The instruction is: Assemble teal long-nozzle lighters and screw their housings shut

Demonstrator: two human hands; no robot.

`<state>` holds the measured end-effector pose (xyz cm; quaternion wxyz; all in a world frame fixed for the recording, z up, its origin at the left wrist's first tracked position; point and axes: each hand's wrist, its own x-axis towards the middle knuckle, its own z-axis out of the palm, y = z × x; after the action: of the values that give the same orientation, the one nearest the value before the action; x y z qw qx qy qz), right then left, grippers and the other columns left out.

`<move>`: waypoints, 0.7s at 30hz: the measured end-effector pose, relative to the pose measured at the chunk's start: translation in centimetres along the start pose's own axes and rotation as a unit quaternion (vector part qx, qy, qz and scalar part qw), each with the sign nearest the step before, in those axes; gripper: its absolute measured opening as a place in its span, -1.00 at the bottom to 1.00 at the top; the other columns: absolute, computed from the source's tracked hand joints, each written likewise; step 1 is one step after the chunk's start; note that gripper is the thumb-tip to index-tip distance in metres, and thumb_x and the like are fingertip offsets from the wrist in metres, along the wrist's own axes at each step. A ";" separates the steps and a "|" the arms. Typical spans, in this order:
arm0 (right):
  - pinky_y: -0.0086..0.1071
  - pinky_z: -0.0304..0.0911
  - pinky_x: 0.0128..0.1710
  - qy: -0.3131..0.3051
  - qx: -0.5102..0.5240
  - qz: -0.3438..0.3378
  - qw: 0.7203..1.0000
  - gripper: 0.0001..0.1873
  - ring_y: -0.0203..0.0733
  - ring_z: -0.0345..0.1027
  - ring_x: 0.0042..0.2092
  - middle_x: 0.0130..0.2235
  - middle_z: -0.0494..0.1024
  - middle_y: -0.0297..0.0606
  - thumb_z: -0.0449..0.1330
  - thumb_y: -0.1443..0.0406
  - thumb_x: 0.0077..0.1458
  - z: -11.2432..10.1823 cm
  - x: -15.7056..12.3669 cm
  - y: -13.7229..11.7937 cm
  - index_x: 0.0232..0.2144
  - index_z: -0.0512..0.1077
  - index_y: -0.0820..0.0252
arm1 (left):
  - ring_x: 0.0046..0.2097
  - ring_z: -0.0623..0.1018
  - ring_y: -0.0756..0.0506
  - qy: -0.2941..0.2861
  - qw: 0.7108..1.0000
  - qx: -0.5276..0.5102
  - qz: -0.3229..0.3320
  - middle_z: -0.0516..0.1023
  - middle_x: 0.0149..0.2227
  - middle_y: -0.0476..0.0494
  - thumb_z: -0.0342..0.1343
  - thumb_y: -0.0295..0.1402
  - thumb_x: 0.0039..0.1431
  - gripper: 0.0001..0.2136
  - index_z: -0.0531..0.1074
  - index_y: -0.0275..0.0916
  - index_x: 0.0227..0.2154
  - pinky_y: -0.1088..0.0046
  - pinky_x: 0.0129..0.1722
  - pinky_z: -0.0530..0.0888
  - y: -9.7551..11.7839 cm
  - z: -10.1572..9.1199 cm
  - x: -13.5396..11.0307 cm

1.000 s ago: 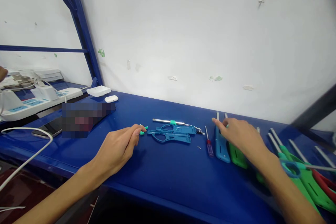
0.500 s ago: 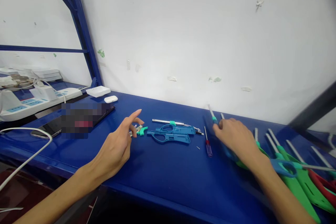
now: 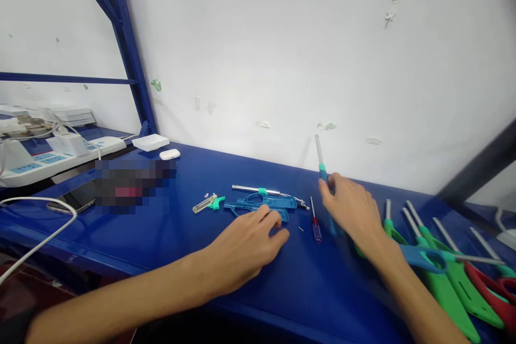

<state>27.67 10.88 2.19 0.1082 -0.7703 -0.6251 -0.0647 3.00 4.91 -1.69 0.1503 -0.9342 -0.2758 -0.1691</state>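
Observation:
My right hand [image 3: 357, 209] is closed around a blue long-nosed gas lighter [image 3: 322, 167], whose metal tube points up toward the wall. My left hand [image 3: 252, 244] hovers in front of two blue lighter casing halves [image 3: 260, 204], fingers loosely bent and apart, holding nothing; it covers part of the nearer half. Behind the casings lies a metal lighter tube [image 3: 250, 189] with a wire. Left of them are a clear fuel tank [image 3: 205, 204] and a green trigger piece [image 3: 217, 203]. A screwdriver [image 3: 316, 228] and a tiny screw [image 3: 301, 229] lie between my hands.
Several green and red lighters [image 3: 447, 290] lie at the right. On the left are a dark tablet-like device [image 3: 76, 196], a white earbud case [image 3: 170, 154], a white box [image 3: 150, 142], a power strip [image 3: 108, 145] and a white cable [image 3: 52, 242]. A wall [image 3: 258, 64] stands behind the blue table [image 3: 193, 161].
My left hand has moved right, away from the fuel tank and trigger piece, to the front of the casings. My right hand has lifted the blue lighter, its tube now higher against the wall.

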 end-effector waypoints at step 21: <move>-0.10 0.51 -0.04 0.013 0.032 -0.013 0.999 -0.65 -0.11 0.56 -0.07 -0.01 0.61 -0.18 0.23 0.08 0.40 0.0 -0.1 -0.1 0.05 0.50 0.20 | 0.00 0.63 -0.20 -0.134 0.988 0.075 0.023 0.56 0.10 -0.24 0.25 -0.25 0.42 -0.69 0.48 -0.27 0.11 0.15 -0.05 0.64 0.7 1.0 8.1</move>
<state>27.60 10.78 2.20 0.1400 -0.7574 -0.6353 -0.0555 9.99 8.50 0.46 0.1855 -0.9406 -0.2837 -0.0178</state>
